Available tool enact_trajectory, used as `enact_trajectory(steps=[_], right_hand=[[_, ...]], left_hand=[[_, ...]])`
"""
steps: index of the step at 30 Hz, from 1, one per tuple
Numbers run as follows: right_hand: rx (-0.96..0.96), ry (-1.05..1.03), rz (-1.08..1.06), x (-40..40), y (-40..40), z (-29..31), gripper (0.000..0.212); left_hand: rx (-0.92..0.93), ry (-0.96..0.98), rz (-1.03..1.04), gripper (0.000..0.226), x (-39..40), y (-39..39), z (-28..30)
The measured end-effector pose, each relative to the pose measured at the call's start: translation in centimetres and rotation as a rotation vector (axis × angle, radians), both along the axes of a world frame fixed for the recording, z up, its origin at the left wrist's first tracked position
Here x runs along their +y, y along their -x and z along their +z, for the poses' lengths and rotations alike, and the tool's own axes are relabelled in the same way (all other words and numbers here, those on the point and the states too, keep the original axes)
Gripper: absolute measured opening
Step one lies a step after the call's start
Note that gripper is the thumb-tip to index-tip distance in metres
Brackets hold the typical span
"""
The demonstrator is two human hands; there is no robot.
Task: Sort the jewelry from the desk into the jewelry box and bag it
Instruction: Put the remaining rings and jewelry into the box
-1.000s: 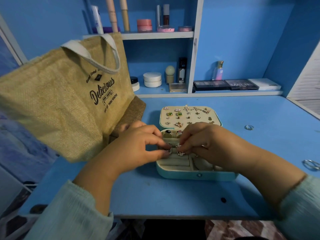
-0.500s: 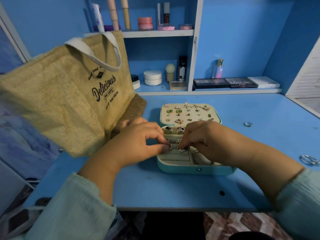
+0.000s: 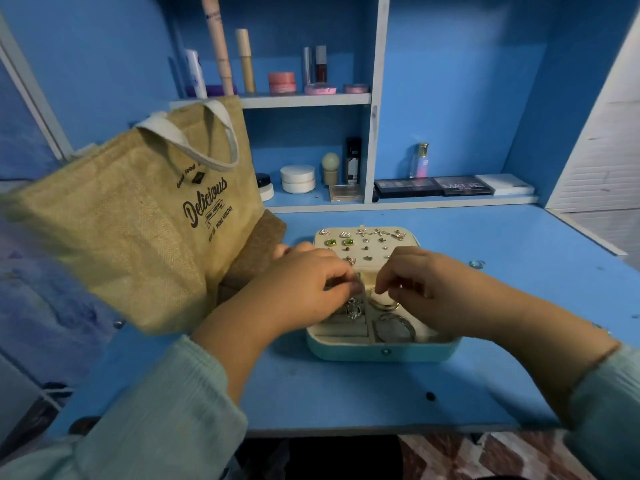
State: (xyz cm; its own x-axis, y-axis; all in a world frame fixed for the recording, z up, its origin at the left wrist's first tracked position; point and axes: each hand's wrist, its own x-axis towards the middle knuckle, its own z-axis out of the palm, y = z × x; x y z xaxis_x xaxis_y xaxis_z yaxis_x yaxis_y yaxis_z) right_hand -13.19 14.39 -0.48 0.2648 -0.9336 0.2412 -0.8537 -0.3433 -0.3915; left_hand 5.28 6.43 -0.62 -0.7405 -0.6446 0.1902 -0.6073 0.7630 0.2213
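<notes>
The teal jewelry box lies open at the middle of the blue desk. Its cream lid carries several earrings. My left hand hovers over the ring rolls, thumb and forefinger pinched just above a silver ring standing in a roll. My right hand is curled over the right compartment, where thin bangles lie. What its fingertips hold is hidden. A loose ring lies on the desk to the right of the box. The jute bag stands at the left.
Shelves behind the desk hold cosmetics: jars, tubes, a perfume bottle and flat palettes. A brown fabric piece lies between the bag and the box. The desk's front edge runs just below my forearms.
My hands have drawn slightly apart over the box, uncovering the ring and the bangles. The camera has tilted, so the scene sits lower in view.
</notes>
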Motion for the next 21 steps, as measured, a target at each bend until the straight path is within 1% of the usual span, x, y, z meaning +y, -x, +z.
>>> enact_trajectory(steps=[3, 6, 11, 14, 18, 21], right_hand=[[0.099, -0.099, -0.096, 1.2, 1.6, 1.0, 0.024], [0.213, -0.213, -0.227, 2.5, 3.7, 1.8, 0.015], [0.3, -0.345, -0.437, 5.5, 7.3, 3.1, 0.012], [0.353, -0.413, -0.532, 7.2, 9.5, 3.7, 0.01], [0.356, -0.454, -0.639, 8.9, 12.3, 3.8, 0.016], [0.334, -0.471, -0.689, 9.6, 13.7, 3.5, 0.022]], left_hand=[[-0.078, 0.002, -0.037, 0.017, 0.3, 2.6, 0.9], [-0.168, 0.017, -0.084, 0.024, 0.6, 5.5, 2.0], [-0.309, 0.081, -0.151, 0.028, 0.9, 10.8, 2.9], [-0.39, 0.111, -0.156, 0.032, 0.9, 14.1, 2.8], [-0.48, 0.191, -0.129, 0.038, 0.5, 17.6, 2.1], [-0.512, 0.213, -0.119, 0.037, 0.2, 19.6, 1.7]])
